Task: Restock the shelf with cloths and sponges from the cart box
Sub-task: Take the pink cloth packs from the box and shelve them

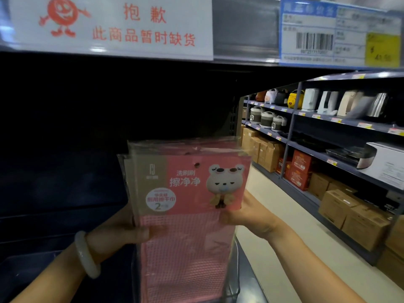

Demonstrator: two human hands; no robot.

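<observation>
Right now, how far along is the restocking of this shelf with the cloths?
Nothing looks placed yet: the shelf bay ahead is dark, with no stock visible, under a red-printed sign. In hand: the left hand and right hand both grip a stack of pink cloth packs, held upright before the bay. Left: setting these packs in. The cart box is out of view, so the remainder cannot be judged.
</observation>
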